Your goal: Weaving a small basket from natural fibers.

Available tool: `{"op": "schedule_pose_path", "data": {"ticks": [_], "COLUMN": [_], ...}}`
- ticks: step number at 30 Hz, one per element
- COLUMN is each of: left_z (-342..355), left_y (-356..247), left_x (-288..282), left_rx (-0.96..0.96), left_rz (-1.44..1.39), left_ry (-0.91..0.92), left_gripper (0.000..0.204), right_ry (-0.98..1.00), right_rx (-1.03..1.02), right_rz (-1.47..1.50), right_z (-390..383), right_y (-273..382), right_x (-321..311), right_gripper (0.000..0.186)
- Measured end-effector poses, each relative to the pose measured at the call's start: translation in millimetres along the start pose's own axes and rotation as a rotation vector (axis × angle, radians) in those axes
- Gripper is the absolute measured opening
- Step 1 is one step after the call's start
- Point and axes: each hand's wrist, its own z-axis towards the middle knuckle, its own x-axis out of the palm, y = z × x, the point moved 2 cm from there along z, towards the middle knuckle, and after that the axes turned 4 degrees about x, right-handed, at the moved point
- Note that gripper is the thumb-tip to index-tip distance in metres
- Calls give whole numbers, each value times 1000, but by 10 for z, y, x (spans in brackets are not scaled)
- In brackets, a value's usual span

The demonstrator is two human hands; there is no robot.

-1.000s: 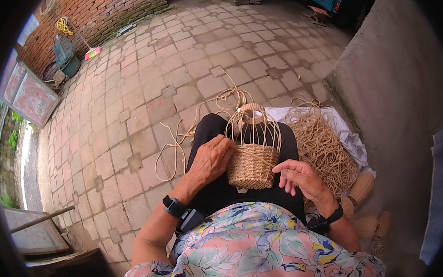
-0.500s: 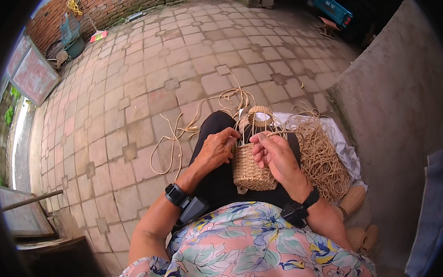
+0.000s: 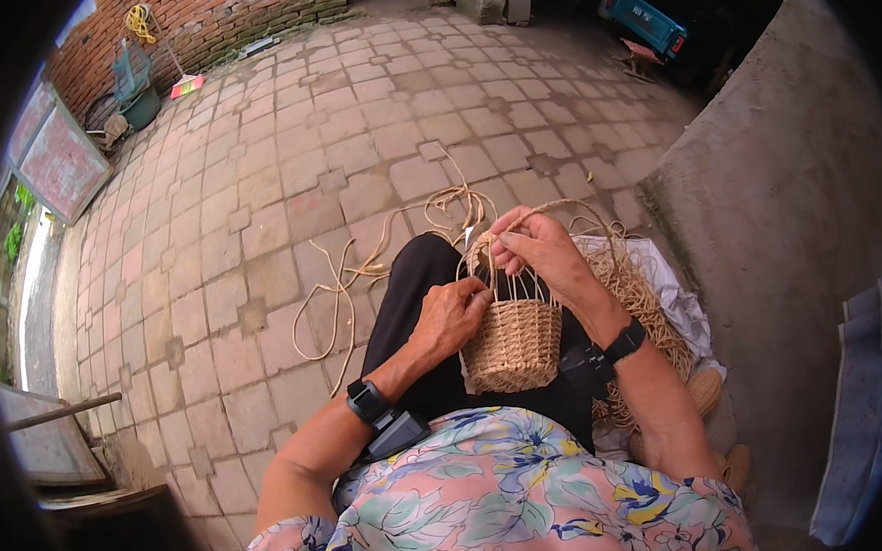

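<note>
A small woven straw basket (image 3: 513, 350) rests in my lap, with bare upright stakes standing above its rim. My left hand (image 3: 453, 318) is closed at the basket's upper left edge, thumb and fingertips pinching the rim beside the stakes. Above the far side of the basket, my right hand (image 3: 541, 250) pinches a straw cord (image 3: 579, 203), which arcs out to the right toward the pile. The hand partly covers the stakes and a woven ring-shaped piece (image 3: 480, 253) behind them.
A tangled heap of straw cord (image 3: 627, 311) lies on white sheeting (image 3: 684, 298) at my right. Loose strands (image 3: 340, 291) trail over the paving ahead and left. Woven pieces (image 3: 706, 389) sit by my right side, near a concrete wall (image 3: 766, 189).
My right hand has moved up and away from the basket's rim, drawing a cord into a loop on the right. My left hand has shifted slightly down and stays at the rim.
</note>
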Motion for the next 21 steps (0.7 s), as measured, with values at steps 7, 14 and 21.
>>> {"op": "schedule_pose_path", "data": {"ticks": [7, 14, 21], "left_z": [230, 79, 15], "left_y": [72, 40, 159], "left_x": [-35, -35, 50], "left_rx": [-162, -482, -345], "left_rz": [23, -726, -489], "left_ry": [201, 339, 387], "left_gripper": [19, 27, 21], "right_ry": [-22, -14, -234], "right_rx": [-203, -172, -128], "right_rz": [-1356, -1319, -639], "right_z": [386, 181, -184], "right_y": [-29, -98, -394], "right_x": [239, 331, 54], "right_gripper": [12, 25, 33]}}
